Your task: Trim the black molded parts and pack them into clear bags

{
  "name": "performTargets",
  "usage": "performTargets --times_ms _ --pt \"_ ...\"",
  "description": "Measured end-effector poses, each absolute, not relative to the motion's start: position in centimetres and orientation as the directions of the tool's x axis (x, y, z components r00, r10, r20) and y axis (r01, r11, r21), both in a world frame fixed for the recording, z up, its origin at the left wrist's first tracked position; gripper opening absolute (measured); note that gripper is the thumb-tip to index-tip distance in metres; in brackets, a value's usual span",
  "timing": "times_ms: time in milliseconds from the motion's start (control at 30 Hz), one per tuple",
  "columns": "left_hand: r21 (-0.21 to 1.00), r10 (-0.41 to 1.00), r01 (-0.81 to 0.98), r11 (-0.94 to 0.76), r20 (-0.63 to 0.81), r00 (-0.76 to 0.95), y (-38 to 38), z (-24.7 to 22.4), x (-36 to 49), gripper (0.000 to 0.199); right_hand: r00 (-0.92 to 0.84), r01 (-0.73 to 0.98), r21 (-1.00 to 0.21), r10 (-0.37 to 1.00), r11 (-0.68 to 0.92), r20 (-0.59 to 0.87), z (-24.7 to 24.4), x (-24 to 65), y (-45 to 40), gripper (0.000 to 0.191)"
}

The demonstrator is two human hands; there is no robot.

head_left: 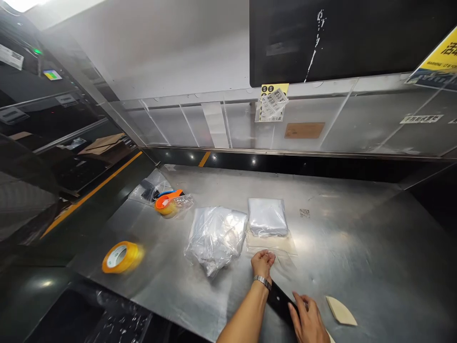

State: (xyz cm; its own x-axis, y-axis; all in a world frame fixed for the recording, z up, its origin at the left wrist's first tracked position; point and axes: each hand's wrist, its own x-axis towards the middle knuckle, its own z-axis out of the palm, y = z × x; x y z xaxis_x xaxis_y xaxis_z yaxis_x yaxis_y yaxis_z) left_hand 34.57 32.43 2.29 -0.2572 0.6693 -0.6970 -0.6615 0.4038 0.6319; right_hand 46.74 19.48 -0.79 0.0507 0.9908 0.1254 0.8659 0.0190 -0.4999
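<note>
My left hand (263,263), with a metal band at its wrist, has its fingers curled at the edge of a clear plastic bag (285,265); the exact grip is partly hidden. Between my forearms lies a long, flat black piece (280,299) with a small pale dot. My right hand (307,318) is at its right edge, with thumb and fingers on it. Just beyond my left hand sits a neat stack of clear bags (267,216). To the left is a crumpled heap of clear plastic (217,236).
A yellow tape roll (121,257) stands at the metal table's (171,286) left side. Farther back lies an orange tape dispenser (167,202). A cream wedge-shaped piece (341,310) rests right of my right hand. A clear panel (243,124) rises behind the table.
</note>
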Motion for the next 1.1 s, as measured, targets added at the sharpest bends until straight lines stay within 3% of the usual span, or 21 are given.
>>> performTargets --times_ms 133,300,333,467,567,733,900,1100 --pt "0.613 0.689 -0.694 0.378 -0.687 -0.23 33.6 2.6 34.4 0.014 -0.097 0.889 -0.432 0.984 0.154 0.151 -0.1 45.8 24.3 0.043" --pt "0.624 0.757 -0.682 0.381 -0.634 -0.157 34.1 3.6 33.5 0.006 -0.291 0.894 -0.347 0.956 0.283 0.031 0.0 43.3 31.2 0.036" --pt "0.635 0.769 -0.674 0.378 -0.62 -0.153 34.2 3.9 33.4 0.01 -0.279 0.91 -0.32 0.96 0.265 0.001 0.1 42.8 32.3 0.038" --pt "0.703 0.803 -0.635 0.322 -0.557 -0.21 34.7 5.3 33.2 0.058 -0.057 0.986 -0.163 0.995 0.042 -0.086 0.7 41.2 36.1 0.045" --pt "0.748 0.832 -0.6 0.284 -0.503 -0.234 34.4 6.1 33.2 0.071 0.059 0.996 -0.063 0.991 -0.067 -0.124 1.2 40.0 38.0 0.04" --pt "0.792 0.819 -0.531 0.302 -0.5 -0.282 31.8 5.9 31.3 0.055 -0.079 0.997 -0.003 0.984 0.08 -0.16 1.9 39.3 36.6 0.03" --pt "0.8 0.761 -0.479 0.362 -0.55 -0.343 27.9 4.4 29.0 0.035 -0.261 0.965 -0.02 0.947 0.262 -0.187 1.4 41.4 33.6 0.022" --pt "0.811 0.718 -0.424 0.404 -0.568 -0.403 24.7 2.8 26.7 0.025 -0.384 0.923 -0.069 0.909 0.378 -0.158 -0.2 43.1 32.7 0.04"
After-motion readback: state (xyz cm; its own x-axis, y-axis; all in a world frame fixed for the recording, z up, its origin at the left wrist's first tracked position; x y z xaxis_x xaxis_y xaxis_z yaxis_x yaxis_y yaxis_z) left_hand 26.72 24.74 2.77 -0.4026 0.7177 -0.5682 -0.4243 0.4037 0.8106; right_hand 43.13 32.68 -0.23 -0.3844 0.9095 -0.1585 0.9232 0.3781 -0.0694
